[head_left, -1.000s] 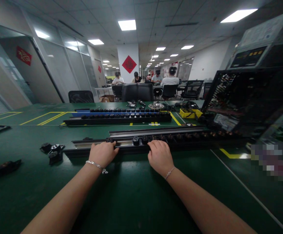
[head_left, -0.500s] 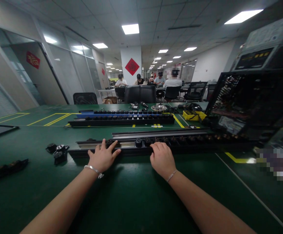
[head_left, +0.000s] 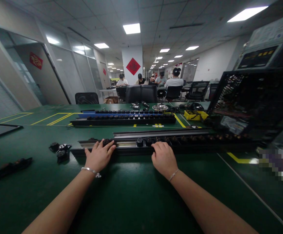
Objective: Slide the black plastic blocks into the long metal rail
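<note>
A long black rail with a metallic inner channel lies across the table in front of me. My left hand rests on its left part with fingers stretched out and apart. The fingertips touch a round black socket module in the channel. Farther right, my right hand is closed over the rail's near edge, its fingers curled and partly hidden. Just left of that hand a black module sits in the channel. A row of similar modules runs to the right.
Several loose black parts lie left of the rail. Beyond it are a second, module-filled rail, a metal dish and a yellow box. A dark open metal case stands on the right. People sit at far tables.
My left hand has shifted slightly left along the rail, its fingers drawn closer together. The round module shows more clearly beside the fingertips. My right hand stays on the rail.
</note>
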`<control>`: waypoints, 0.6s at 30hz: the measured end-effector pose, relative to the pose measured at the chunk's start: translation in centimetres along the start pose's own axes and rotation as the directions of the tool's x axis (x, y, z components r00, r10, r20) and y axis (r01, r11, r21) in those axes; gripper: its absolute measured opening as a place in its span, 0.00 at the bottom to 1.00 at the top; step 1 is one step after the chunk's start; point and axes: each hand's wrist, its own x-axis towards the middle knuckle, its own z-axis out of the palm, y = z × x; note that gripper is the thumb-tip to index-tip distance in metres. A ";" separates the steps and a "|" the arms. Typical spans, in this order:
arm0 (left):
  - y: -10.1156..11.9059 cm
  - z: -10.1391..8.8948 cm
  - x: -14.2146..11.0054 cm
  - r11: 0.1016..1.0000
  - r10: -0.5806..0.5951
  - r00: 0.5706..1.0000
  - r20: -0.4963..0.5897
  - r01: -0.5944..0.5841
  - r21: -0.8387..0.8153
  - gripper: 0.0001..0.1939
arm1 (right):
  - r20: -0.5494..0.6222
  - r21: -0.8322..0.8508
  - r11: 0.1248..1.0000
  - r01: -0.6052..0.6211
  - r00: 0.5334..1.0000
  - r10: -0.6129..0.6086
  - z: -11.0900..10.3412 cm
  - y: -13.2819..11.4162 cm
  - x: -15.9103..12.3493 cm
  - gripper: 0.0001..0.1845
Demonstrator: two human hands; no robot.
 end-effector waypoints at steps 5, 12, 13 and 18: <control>-0.6 1.0 0.1 1.000 0.007 0.995 -0.101 -0.005 0.021 0.27 | 0.007 -0.008 1.000 0.000 1.000 0.000 -0.1 0.1 -0.1 0.17; -1.2 1.1 0.2 0.997 -0.026 0.992 -0.124 0.034 0.066 0.28 | 0.012 0.000 1.000 0.002 1.000 -0.002 -0.4 -0.1 0.0 0.17; -1.3 1.0 0.3 0.997 -0.029 0.992 -0.119 0.037 0.067 0.28 | 0.014 0.000 1.000 0.000 1.000 0.000 -0.4 -0.2 0.0 0.17; -2.0 0.8 0.5 0.995 -0.066 0.993 -0.102 0.073 0.062 0.30 | 0.029 -0.008 1.000 -0.006 1.000 0.007 -0.3 -0.2 0.0 0.17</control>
